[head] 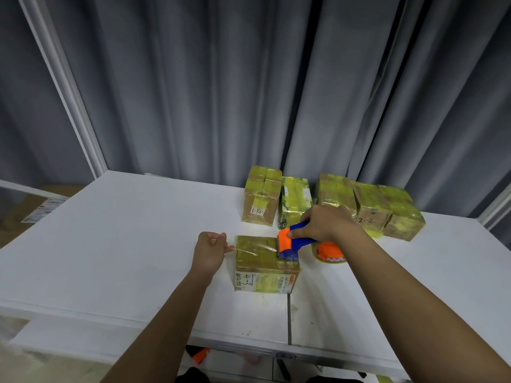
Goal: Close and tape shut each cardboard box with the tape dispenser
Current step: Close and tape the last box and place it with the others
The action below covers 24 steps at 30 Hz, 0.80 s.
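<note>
Crowding behind the cardboard box (265, 262): taped boxes (370, 205), grey curtain (249, 92).

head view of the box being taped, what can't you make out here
- Tape roll on the dispenser: largely hidden behind the right hand and forearm.
- Label print on the box: too small to read, apart from a handwritten "4-3".
- Boxes at the back: partly covered by the right hand.
</note>
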Each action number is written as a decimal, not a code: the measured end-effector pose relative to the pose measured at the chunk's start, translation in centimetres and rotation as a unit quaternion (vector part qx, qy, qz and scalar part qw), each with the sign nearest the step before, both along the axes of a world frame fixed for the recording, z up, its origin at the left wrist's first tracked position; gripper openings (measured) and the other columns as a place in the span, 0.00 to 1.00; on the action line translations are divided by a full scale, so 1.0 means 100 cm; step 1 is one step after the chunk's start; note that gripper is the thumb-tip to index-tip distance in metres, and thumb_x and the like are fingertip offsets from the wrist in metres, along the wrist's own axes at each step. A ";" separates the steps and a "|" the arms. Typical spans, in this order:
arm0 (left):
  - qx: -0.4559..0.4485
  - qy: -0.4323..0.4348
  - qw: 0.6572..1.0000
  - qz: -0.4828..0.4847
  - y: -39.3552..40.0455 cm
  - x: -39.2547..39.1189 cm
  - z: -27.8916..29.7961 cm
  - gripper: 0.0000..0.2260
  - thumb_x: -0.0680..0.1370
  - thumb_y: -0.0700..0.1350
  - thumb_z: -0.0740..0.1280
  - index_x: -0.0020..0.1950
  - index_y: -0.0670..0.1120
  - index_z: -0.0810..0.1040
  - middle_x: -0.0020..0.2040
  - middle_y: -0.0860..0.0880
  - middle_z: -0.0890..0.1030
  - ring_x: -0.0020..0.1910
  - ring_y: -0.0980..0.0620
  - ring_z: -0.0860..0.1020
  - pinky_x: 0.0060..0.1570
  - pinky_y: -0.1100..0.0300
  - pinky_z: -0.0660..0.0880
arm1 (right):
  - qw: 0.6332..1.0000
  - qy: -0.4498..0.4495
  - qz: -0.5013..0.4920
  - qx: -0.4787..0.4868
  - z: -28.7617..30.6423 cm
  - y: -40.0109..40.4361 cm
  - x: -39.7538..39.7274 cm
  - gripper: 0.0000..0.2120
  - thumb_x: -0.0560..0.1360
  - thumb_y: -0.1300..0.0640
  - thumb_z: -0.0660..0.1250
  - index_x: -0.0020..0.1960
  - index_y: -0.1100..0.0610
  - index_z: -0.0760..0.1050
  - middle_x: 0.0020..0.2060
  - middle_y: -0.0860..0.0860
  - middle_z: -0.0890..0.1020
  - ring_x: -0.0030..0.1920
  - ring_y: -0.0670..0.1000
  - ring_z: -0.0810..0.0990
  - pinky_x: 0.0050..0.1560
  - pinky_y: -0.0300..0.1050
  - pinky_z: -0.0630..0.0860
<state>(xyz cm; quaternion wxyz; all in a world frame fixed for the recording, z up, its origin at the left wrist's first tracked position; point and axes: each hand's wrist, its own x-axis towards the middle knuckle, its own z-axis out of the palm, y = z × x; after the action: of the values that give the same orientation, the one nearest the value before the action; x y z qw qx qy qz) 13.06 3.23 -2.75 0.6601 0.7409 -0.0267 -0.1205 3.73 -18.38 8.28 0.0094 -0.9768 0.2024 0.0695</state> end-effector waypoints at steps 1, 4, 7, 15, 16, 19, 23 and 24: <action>-0.006 0.003 1.000 0.002 0.000 -0.001 0.000 0.08 0.81 0.43 0.60 0.54 0.37 0.69 0.41 0.45 0.76 0.37 0.52 0.81 0.41 0.60 0.75 | 1.000 0.002 -0.001 -0.001 0.000 0.001 0.001 0.25 0.70 0.30 0.62 0.54 0.47 0.79 0.50 0.48 0.81 0.52 0.52 0.76 0.57 0.53 0.63; -0.025 0.007 1.000 0.010 0.001 -0.003 0.001 0.07 0.81 0.42 0.61 0.53 0.39 0.68 0.42 0.45 0.76 0.37 0.52 0.81 0.45 0.57 0.75 | 1.000 0.009 -0.004 -0.002 0.001 0.002 0.002 0.24 0.70 0.30 0.63 0.53 0.48 0.79 0.49 0.48 0.82 0.51 0.52 0.76 0.56 0.53 0.63; -0.031 -0.001 0.999 0.020 0.000 -0.005 0.003 0.05 0.80 0.41 0.61 0.52 0.39 0.69 0.42 0.45 0.77 0.39 0.52 0.80 0.47 0.57 0.76 | 1.000 0.015 -0.004 -0.003 0.002 0.003 0.004 0.25 0.71 0.30 0.62 0.53 0.49 0.79 0.49 0.48 0.81 0.51 0.53 0.76 0.57 0.53 0.64; -0.006 -0.037 0.998 0.042 0.006 -0.011 -0.006 0.07 0.79 0.43 0.64 0.42 0.47 0.70 0.40 0.48 0.78 0.46 0.47 0.78 0.52 0.53 0.74 | 1.000 0.022 -0.006 -0.005 0.003 0.004 0.003 0.25 0.71 0.30 0.62 0.52 0.50 0.79 0.47 0.49 0.81 0.50 0.53 0.76 0.55 0.53 0.64; -0.009 -0.032 0.999 0.042 0.006 -0.011 -0.007 0.07 0.79 0.43 0.64 0.42 0.47 0.70 0.39 0.48 0.78 0.46 0.46 0.78 0.53 0.51 0.75 | 1.000 0.021 -0.007 -0.004 0.003 0.004 0.003 0.25 0.71 0.30 0.62 0.52 0.50 0.79 0.48 0.49 0.81 0.51 0.53 0.76 0.56 0.53 0.64; 0.014 -0.037 0.998 0.042 0.006 -0.011 -0.008 0.06 0.79 0.44 0.64 0.43 0.46 0.70 0.40 0.48 0.78 0.44 0.48 0.77 0.50 0.53 0.74 | 1.000 0.021 -0.010 0.001 0.003 0.005 0.003 0.25 0.71 0.30 0.62 0.52 0.50 0.80 0.48 0.49 0.82 0.51 0.52 0.76 0.57 0.53 0.64; 0.025 -0.062 0.997 0.039 0.007 -0.011 -0.008 0.06 0.79 0.45 0.65 0.46 0.44 0.71 0.42 0.48 0.79 0.45 0.49 0.76 0.48 0.57 0.72 | 1.000 0.020 -0.013 0.005 0.003 0.004 0.002 0.26 0.71 0.30 0.62 0.55 0.50 0.79 0.51 0.49 0.81 0.53 0.53 0.76 0.58 0.53 0.64; 0.025 -0.067 0.997 0.039 0.007 -0.010 -0.009 0.07 0.79 0.46 0.65 0.46 0.44 0.71 0.42 0.47 0.79 0.45 0.49 0.76 0.46 0.59 0.72 | 1.000 0.021 -0.013 0.006 0.003 0.004 0.002 0.27 0.71 0.31 0.62 0.56 0.50 0.79 0.51 0.49 0.81 0.53 0.53 0.76 0.58 0.53 0.64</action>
<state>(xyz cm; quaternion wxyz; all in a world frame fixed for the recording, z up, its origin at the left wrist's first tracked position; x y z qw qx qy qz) 12.05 3.90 -3.62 0.6419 0.7644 -0.0390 -0.0456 3.91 -17.94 8.63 0.0122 -0.9723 0.2149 0.0912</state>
